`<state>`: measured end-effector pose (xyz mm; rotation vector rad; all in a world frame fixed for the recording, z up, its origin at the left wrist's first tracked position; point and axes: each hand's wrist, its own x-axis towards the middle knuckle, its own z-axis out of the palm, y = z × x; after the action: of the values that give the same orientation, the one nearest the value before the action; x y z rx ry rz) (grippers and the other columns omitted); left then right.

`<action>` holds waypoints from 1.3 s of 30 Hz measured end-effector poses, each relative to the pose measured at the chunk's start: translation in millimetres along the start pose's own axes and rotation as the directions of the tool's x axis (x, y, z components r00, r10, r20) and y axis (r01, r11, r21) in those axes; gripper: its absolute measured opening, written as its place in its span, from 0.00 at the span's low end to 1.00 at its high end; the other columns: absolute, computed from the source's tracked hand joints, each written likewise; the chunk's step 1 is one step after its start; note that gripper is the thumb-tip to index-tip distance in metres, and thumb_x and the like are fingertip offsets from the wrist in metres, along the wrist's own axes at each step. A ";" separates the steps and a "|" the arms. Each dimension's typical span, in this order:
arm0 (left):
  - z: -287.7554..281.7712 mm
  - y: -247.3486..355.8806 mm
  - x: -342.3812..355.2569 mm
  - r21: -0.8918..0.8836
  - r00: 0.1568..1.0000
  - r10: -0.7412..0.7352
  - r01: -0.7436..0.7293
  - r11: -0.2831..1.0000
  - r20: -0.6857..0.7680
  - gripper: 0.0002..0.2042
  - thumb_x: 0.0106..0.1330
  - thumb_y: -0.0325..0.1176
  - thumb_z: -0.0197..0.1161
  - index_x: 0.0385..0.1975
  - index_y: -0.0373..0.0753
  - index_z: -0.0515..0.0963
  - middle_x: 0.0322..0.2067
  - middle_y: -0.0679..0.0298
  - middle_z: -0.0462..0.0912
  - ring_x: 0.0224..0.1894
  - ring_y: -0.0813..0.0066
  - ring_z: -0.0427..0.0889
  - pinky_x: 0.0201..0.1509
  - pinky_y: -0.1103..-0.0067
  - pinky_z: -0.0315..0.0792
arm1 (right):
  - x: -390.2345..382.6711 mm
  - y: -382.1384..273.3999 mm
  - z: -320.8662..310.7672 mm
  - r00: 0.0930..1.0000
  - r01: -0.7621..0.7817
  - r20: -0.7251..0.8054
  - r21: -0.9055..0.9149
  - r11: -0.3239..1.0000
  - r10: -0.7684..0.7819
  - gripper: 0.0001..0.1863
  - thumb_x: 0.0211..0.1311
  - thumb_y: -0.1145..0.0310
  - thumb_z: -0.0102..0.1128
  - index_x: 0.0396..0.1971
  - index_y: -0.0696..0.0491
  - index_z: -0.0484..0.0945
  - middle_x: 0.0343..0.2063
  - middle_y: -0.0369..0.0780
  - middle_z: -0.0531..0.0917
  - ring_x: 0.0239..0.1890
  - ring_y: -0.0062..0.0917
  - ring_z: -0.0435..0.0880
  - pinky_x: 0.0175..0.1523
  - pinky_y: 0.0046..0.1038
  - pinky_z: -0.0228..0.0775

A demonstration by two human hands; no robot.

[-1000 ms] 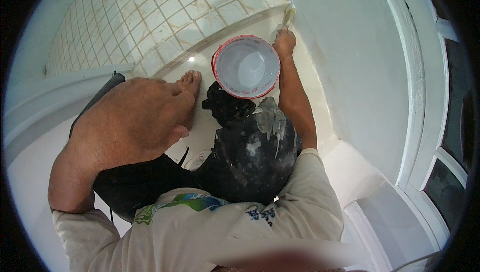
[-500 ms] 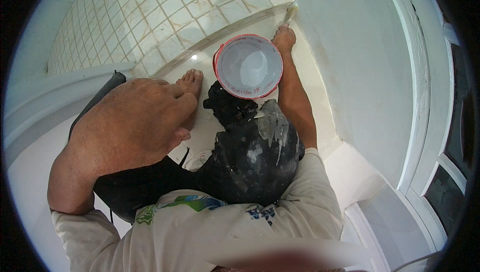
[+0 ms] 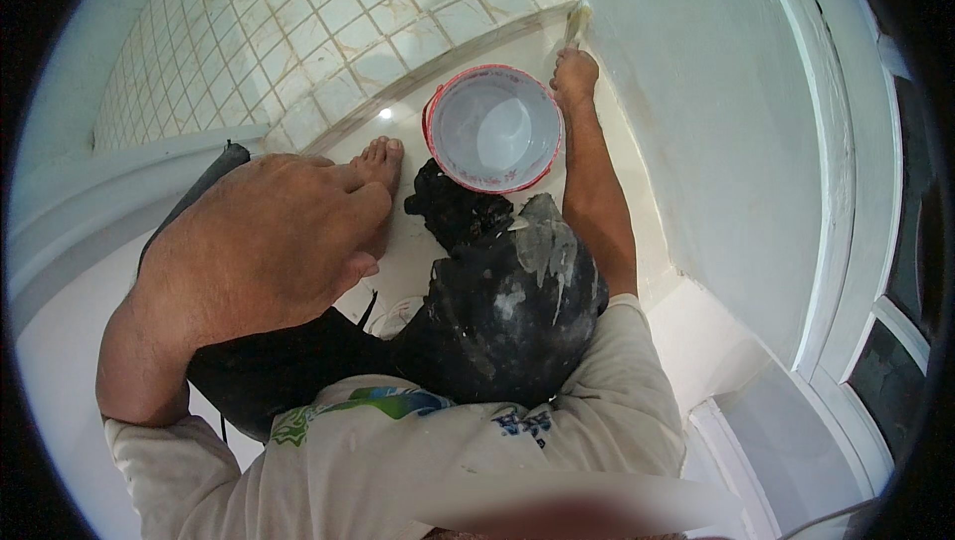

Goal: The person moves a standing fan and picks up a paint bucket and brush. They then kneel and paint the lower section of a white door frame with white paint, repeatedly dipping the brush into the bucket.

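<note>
While I crouch in the corner, my right hand (image 3: 575, 73) is fisted tight round the handle of a small pale-bristled paintbrush (image 3: 576, 21), bristles up against the white plastered wall (image 3: 716, 132) right at the corner by the beige tiled floor (image 3: 298, 33). Paint job looks part done, I judge: wall reads white and fairly even across what shows, low corner strip is what I'm on now, and I can't tell wet from dry. Round white plastic paint bucket with a red rim (image 3: 494, 128) sits on the floor just beside my right forearm, paint low inside, so a good share seems used. My left hand (image 3: 261, 247) holds nothing, grip loose, fingers together and flat, resting over my knee in the paint-spattered black trousers (image 3: 507, 311). My bare foot (image 3: 381, 170) is near the bucket.
</note>
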<state>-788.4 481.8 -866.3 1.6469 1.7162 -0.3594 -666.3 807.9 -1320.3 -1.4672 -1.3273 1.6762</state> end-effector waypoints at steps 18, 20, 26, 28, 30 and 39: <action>1.4 20.1 -3.5 -0.061 0.995 -0.104 0.103 0.993 -0.008 0.15 0.65 0.38 0.76 0.40 0.36 0.80 0.35 0.55 0.83 0.41 0.53 0.86 0.49 0.58 0.79 | -29.4 2.7 -25.1 1.000 -0.010 -0.028 0.014 1.000 0.010 0.20 0.80 0.59 0.56 0.39 0.63 0.85 0.29 0.43 0.84 0.31 0.30 0.83 0.40 0.36 0.75; 0.1 19.3 1.9 -0.071 0.994 -0.105 0.105 0.992 0.009 0.15 0.64 0.38 0.76 0.41 0.36 0.80 0.35 0.54 0.83 0.41 0.52 0.86 0.49 0.58 0.79 | -5.2 14.8 -28.3 0.998 -0.024 -0.056 -0.008 1.000 0.024 0.21 0.80 0.59 0.56 0.39 0.64 0.85 0.30 0.45 0.86 0.34 0.33 0.84 0.44 0.38 0.76; 3.0 14.0 3.2 -0.047 0.995 -0.056 0.052 0.998 -0.079 0.16 0.64 0.39 0.75 0.42 0.37 0.80 0.35 0.54 0.83 0.41 0.50 0.86 0.47 0.56 0.77 | -14.0 44.1 -54.8 0.978 0.065 -0.189 -0.138 0.988 -0.091 0.23 0.80 0.58 0.55 0.39 0.66 0.85 0.33 0.49 0.87 0.39 0.41 0.85 0.50 0.45 0.75; 0.9 18.4 2.7 -0.038 0.995 -0.083 0.080 0.996 -0.058 0.16 0.64 0.40 0.75 0.43 0.37 0.80 0.35 0.54 0.84 0.41 0.49 0.86 0.47 0.56 0.77 | -34.4 56.5 -71.0 0.963 0.060 -0.250 -0.166 0.984 -0.101 0.24 0.80 0.57 0.55 0.39 0.66 0.85 0.33 0.49 0.87 0.39 0.41 0.85 0.50 0.44 0.75; -3.6 25.8 5.5 -0.047 0.992 -0.129 0.129 0.991 -0.008 0.17 0.63 0.40 0.75 0.44 0.38 0.81 0.36 0.54 0.83 0.41 0.49 0.86 0.47 0.56 0.77 | -60.1 29.6 -64.1 0.986 0.040 -0.162 -0.049 0.998 -0.048 0.24 0.80 0.57 0.54 0.40 0.67 0.84 0.34 0.51 0.87 0.40 0.43 0.85 0.51 0.46 0.74; 3.0 28.1 13.0 -0.008 0.996 -0.036 0.036 0.999 -0.077 0.19 0.62 0.38 0.76 0.48 0.37 0.79 0.35 0.53 0.82 0.42 0.49 0.85 0.46 0.58 0.77 | -1.0 44.2 -70.8 0.983 0.119 -0.119 -0.190 0.974 -0.144 0.22 0.78 0.59 0.55 0.42 0.66 0.85 0.36 0.51 0.86 0.40 0.41 0.85 0.52 0.44 0.75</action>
<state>-759.9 493.7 -869.3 1.6461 1.8042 -0.3104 -590.3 813.4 -1354.5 -1.5270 -1.5020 1.3801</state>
